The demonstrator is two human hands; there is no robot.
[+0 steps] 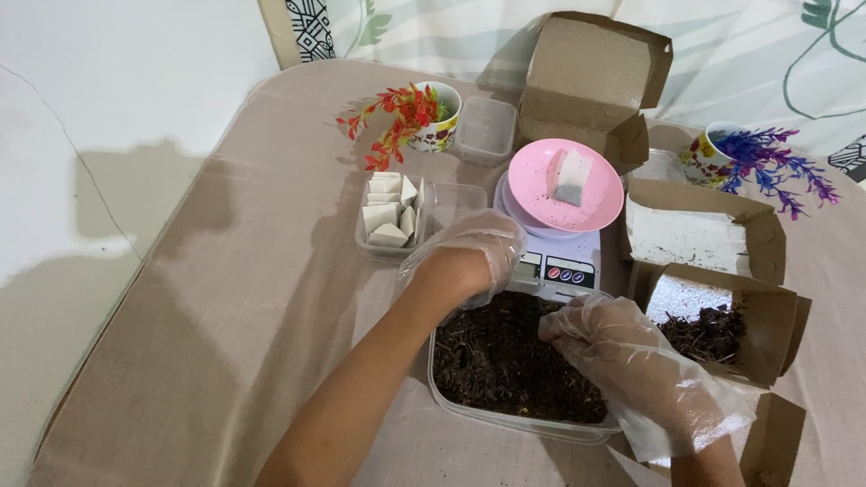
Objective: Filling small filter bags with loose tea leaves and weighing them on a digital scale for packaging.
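Both gloved hands reach into a clear tub (451,397) of dark loose tea on the cloth-covered counter (225,298). The left hand (465,257) dips in at the tub's far edge; the right hand (622,352) pinches tea near its right side. Just behind stands a scale (555,266) bearing a pink dish (541,171) with a sachet (571,178).

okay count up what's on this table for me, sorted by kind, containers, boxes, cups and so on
Clear plastic containers: 4, the big one of dark material under both gloved hands, one with white wedges, two empty
Cardboard boxes: 3
Flower-printed cups with artificial plants: 2
Kitchen scale: 1
Pink dish: 1
Total: 11
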